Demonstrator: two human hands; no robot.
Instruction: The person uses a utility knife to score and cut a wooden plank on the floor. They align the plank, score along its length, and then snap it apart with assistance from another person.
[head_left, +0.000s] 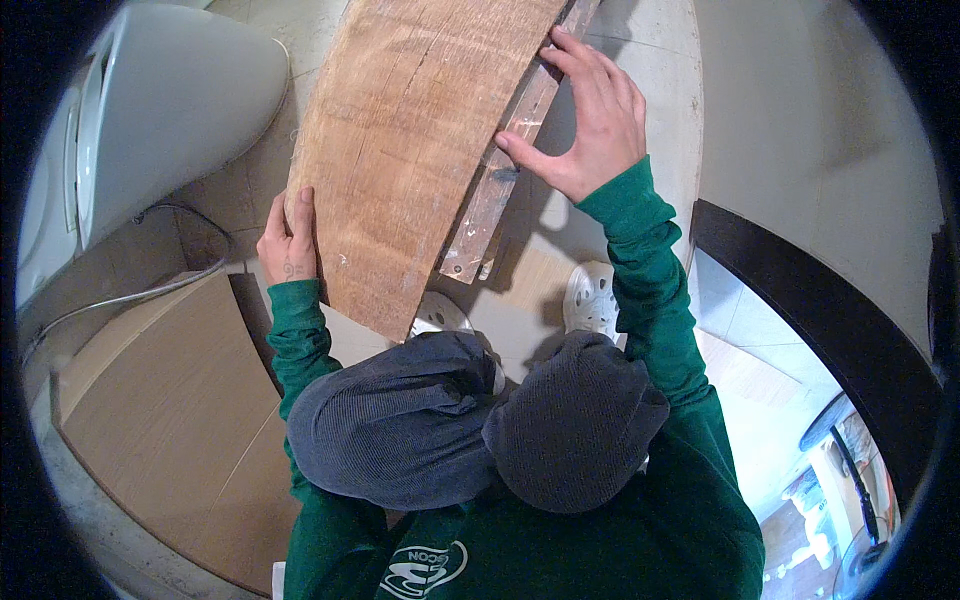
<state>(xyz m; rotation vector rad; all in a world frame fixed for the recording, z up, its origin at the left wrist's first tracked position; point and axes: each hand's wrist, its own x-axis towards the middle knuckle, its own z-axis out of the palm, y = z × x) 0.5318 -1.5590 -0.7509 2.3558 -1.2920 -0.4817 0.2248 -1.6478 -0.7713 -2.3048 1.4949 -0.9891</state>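
Observation:
A broad wooden board (400,150) with a worn brown face lies in front of my knees and runs off the top of the view. Along its right side, set a little lower, runs a narrow wooden batten (490,205) with paint spots and a dark mark. My left hand (288,240) grips the board's left edge, fingers on top; its thumb side is partly hidden. On the right, my right hand (590,120) is spread, with fingertips and thumb touching the board's right edge beside the batten.
A white toilet (185,110) stands at the far left, with a thin metal hose (150,290) below. Brown panels (180,420) lean at the lower left. My white clogs (592,300) rest on the tiled floor. To the right, a dark door frame (820,310) borders a brighter room.

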